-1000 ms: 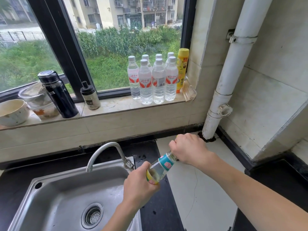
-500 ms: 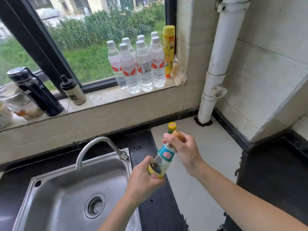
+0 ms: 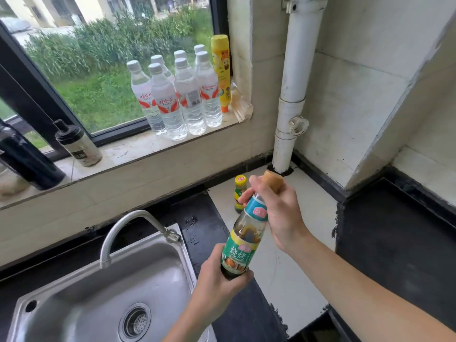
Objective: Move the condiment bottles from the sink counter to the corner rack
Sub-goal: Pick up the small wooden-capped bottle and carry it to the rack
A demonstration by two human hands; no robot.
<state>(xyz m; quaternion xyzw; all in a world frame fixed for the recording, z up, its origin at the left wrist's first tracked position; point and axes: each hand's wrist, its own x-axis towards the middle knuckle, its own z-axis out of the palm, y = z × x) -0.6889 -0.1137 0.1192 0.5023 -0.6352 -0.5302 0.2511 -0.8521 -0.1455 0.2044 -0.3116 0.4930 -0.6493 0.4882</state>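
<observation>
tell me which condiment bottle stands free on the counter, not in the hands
The small yellow-capped bottle on the white counter near the pipe. The bigger green-labelled bottle is tilted, held by the left hand and right hand.

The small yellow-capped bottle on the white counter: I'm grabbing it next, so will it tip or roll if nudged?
The small bottle stands upright and narrow, so a push near its cap would probably tip it. Its round body would likely roll on the smooth white counter. Being small, it is probably light; glass or plastic, I cannot tell.
</observation>
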